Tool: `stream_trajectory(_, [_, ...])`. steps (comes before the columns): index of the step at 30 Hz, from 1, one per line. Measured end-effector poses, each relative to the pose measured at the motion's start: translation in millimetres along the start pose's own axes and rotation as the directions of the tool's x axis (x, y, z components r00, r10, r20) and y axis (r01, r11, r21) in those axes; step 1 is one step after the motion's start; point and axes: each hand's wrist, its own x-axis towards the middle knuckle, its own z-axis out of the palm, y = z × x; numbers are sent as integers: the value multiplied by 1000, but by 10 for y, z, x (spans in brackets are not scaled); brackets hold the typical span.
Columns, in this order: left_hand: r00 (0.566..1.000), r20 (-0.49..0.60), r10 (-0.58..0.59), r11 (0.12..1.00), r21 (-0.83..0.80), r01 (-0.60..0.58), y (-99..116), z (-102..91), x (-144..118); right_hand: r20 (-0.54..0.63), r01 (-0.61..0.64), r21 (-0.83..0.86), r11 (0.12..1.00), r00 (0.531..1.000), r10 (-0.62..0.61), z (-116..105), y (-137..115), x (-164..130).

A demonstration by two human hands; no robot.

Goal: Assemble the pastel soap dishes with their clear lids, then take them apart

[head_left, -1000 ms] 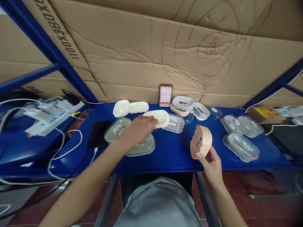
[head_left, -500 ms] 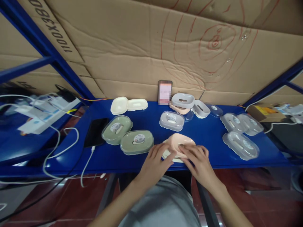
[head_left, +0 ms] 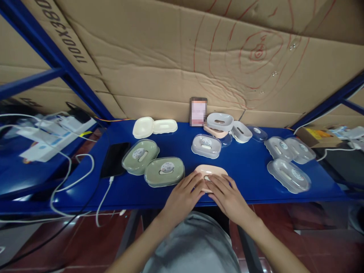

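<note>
Head view: both hands on one soap dish at bench front edge.
Left hand [head_left: 182,194]: fingers flat, pressing peach soap dish [head_left: 211,174]; grip spread, not closed.
Right hand [head_left: 227,195]: same, steadying from other side.
Nearby: two green dishes [head_left: 164,171] just left; clear-lidded ones [head_left: 287,174] right.

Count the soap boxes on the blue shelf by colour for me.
Green: 2
Cream: 2
Peach, under the left hand and right hand: 1
Peach, tucked behind: 1
Grey or clear: 7
Total: 13
</note>
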Motion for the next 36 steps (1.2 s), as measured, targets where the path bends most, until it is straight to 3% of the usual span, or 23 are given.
stream_trajectory(3, [1000, 1, -15, 999, -34, 15, 7, -6, -3, -89, -75, 110, 991, 992, 85, -170, 458, 150])
stream_trajectory(6, [999, 15, -28, 998, -63, 29, 13, -22, 2, -291, -354, 105, 929, 883, 369, -306, 1085, 481])
stream_trajectory(8, [999, 21, -44, 996, -75, 46, 19, -27, 3, -282, -506, 82, 858, 814, 507, -325, 1424, 744])
stream_trajectory(10, [998, 16, -62, 995, -82, 63, 23, -24, 0, -233, -600, 5, 800, 778, 584, -304, 1628, 978])
stream_trajectory(14, [996, 11, -86, 992, -89, 86, 24, -13, -12, -234, -679, -121, 724, 728, 644, -292, 1729, 1237])
stream_trajectory(18, [995, 35, -91, 992, -82, 93, 19, -19, -10, -335, -761, -115, 638, 634, 697, -435, 1725, 1207])
stream_trajectory(22, [996, 45, -80, 992, -96, 84, 17, -15, -7, -410, -832, -102, 546, 535, 739, -631, 1648, 890])
stream_trajectory(25, [990, 4, -141, 979, -146, 140, 18, 6, -32, -453, -843, -5, 537, 481, 751, -677, 1459, 475])
stream_trajectory(28, [967, 1, -256, 935, -252, 248, 13, 16, -70, -458, -812, 98, 576, 477, 750, -561, 1179, 30])
stream_trajectory(30, [952, 48, -303, 894, -333, 301, 4, 9, -86, -415, -758, 215, 616, 500, 760, -412, 969, -210])
stream_trajectory(33, [934, 97, -343, 846, -400, 352, -15, -5, -90, -309, -592, 442, 674, 605, 734, -189, 654, -421])
stream_trajectory(36, [924, 114, -366, 805, -459, 375, -32, 1, -83, -257, -430, 537, 726, 736, 626, -79, 397, -461])
